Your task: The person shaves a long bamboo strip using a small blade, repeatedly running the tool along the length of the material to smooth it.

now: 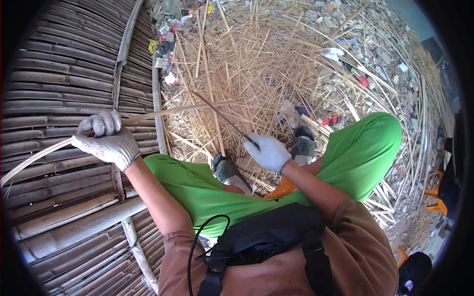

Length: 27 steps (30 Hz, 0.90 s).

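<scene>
My left hand, in a dirty grey-white knit glove, is closed around a long pale bamboo strip. One end of the strip bends down toward the far left; the other reaches right over the straw. My right hand, in a cleaner white glove, grips a knife with a long, narrow dark blade. The blade points up and left and crosses the strip near its right end in the picture; whether they touch, I cannot tell. The knife's handle is mostly hidden in the glove.
A bamboo-slat wall rises on the left, close to my left hand. Straw and bamboo shavings litter the ground ahead, with rubble and scraps beyond. My green-trousered knees spread either side of an orange seat. Another person's dark clothing shows far right.
</scene>
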{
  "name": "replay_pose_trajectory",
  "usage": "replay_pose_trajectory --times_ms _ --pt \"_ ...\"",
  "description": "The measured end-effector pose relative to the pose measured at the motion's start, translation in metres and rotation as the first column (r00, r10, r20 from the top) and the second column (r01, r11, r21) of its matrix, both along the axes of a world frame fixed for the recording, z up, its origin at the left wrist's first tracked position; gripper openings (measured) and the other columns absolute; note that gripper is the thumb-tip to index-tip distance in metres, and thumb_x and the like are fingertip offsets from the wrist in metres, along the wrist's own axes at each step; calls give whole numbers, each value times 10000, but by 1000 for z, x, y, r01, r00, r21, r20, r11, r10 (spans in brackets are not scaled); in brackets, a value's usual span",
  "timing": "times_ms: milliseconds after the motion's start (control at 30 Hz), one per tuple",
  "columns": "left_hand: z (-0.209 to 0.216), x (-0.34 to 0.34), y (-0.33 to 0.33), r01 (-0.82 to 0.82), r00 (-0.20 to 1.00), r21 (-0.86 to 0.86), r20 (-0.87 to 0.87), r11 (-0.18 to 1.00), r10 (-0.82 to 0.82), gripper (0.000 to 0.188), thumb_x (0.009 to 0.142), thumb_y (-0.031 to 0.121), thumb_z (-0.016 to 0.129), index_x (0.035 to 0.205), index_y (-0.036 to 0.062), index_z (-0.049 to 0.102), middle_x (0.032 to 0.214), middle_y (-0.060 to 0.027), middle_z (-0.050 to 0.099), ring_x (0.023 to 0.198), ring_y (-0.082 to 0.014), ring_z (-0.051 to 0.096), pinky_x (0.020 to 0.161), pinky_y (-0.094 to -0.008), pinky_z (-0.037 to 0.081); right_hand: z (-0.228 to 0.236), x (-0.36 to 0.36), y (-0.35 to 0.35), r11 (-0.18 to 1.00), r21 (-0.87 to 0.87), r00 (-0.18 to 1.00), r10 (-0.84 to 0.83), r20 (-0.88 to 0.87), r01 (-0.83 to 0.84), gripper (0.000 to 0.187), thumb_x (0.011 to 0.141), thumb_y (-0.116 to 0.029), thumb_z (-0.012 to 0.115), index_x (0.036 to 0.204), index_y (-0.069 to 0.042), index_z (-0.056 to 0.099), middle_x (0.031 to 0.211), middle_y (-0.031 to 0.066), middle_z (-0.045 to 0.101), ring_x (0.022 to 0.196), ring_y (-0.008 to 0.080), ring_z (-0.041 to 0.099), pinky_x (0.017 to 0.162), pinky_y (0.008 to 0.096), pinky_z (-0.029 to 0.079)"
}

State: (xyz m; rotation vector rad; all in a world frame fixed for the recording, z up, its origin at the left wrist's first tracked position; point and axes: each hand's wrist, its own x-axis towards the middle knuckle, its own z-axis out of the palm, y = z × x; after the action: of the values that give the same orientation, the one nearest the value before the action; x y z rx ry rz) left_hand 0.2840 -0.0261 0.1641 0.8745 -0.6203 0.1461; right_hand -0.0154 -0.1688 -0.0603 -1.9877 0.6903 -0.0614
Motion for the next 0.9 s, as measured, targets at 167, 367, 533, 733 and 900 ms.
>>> replay_pose_trajectory --times_ms 167,367,533,733,900 --pt "2 -11 -19 95 995 24 21 995 -95 534 1066 662 573 860 170 571 629 57 284 513 -92 214 459 -288 179 -112 -5 -32 989 16 982 -145 -124 148 519 1064 -481 510 1180 -23 726 990 285 747 958 484 729 881 542 572" --pt "0 0 -11 -53 996 9 -71 999 54 585 1082 669 531 778 174 463 627 51 275 543 -100 221 477 -301 200 -100 -2 -19 975 18 975 -221 -19 221 517 1070 -469 509 1179 -14 730 1018 270 760 972 488 729 898 534 566" --pt "2 11 1 -206 962 58 -172 977 213 577 1075 648 547 810 148 437 670 26 275 589 -148 237 555 -342 269 -37 -4 -4 986 52 981 -149 -127 157 502 1062 -468 523 1211 -35 727 1088 283 751 1061 475 714 942 532 557" --pt "-3 22 3 -292 934 86 -191 953 303 519 1092 593 535 895 121 448 707 -1 324 623 -162 291 572 -368 339 -52 -46 5 997 29 976 -71 -206 78 444 1044 -421 536 1146 -37 734 1047 276 752 1010 467 725 891 537 572" --pt "-1 18 -1 -284 937 75 -192 956 293 469 1094 549 530 921 117 464 710 4 329 615 -157 304 573 -349 303 -11 -48 18 984 -122 979 106 -173 -128 334 1021 -406 576 1148 -145 743 907 213 744 803 434 736 754 569 589"
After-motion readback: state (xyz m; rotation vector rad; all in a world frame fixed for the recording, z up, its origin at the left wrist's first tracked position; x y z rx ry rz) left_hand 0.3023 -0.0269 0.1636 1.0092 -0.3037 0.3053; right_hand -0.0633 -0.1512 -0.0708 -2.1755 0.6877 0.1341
